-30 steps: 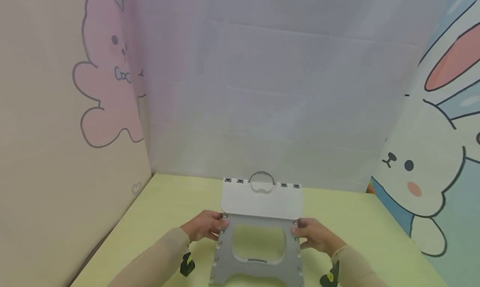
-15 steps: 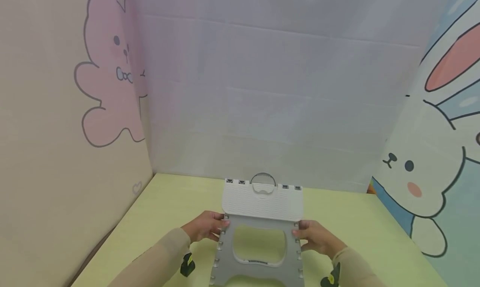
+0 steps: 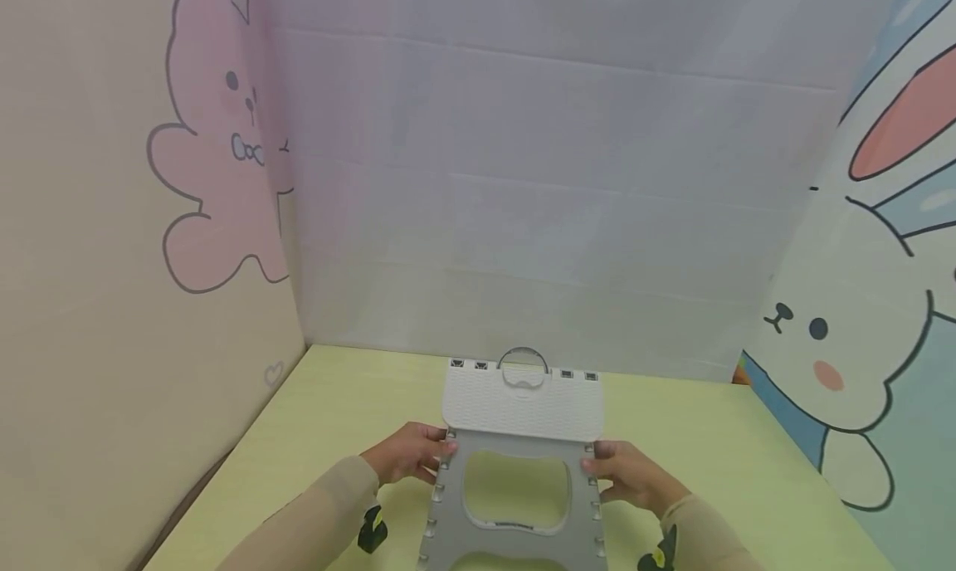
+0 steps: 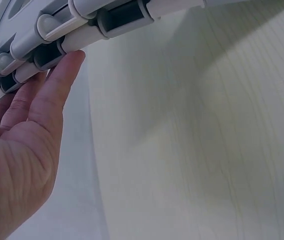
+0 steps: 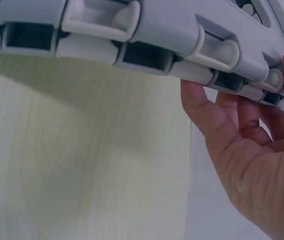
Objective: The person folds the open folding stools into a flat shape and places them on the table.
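A folding step stool (image 3: 515, 492), with grey panels and a white textured top, is held above the table in the head view. A curved carrying handle (image 3: 523, 357) sticks up from the far edge of its top. My left hand (image 3: 411, 452) grips the left side edge, thumb on the upper face and fingers beneath. On the opposite edge my right hand (image 3: 631, 474) grips it the same way. Both wrist views show the stool's hinged side (image 4: 77, 27) from below, with fingertips pressed under the edge. The stool's near end runs out of the head view.
The pale yellow wood-grain table (image 3: 336, 397) lies below the stool. A plain whitish curtain (image 3: 553, 181) stands behind it. Curtains with a pink cartoon figure (image 3: 217, 139) and a white rabbit (image 3: 836, 339) flank the left and right sides.
The stool's far edge and handle sit very slightly lower in the head view than a second ago. Both hands keep their grip on the side edges.
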`<state>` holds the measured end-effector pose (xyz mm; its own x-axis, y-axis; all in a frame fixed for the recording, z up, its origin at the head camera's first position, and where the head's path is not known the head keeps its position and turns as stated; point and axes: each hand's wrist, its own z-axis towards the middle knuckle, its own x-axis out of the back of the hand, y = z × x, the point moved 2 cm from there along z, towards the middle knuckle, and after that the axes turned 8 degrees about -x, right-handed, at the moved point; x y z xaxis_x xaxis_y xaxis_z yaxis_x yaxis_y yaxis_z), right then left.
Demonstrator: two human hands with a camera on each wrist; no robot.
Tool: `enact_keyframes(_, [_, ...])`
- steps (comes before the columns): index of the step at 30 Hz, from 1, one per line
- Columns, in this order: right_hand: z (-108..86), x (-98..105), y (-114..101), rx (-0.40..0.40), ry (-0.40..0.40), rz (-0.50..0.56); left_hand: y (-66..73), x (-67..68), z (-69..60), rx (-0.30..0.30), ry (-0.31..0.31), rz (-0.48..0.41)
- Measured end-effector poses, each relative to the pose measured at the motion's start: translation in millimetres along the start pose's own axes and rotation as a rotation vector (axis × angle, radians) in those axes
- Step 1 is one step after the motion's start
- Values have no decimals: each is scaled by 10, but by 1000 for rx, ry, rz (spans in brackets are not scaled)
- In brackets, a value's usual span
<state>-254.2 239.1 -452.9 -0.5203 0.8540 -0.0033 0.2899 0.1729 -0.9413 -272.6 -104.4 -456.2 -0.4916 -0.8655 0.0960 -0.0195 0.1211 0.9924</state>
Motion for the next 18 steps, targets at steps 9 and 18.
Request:
enact_keyframes(9, [26,3,38,-3,-9,-18,-1,-2,-33,5,13,5])
enact_keyframes(18, [22,17,64,-7,-21,-15,-23,-34,-31,-3,19,21])
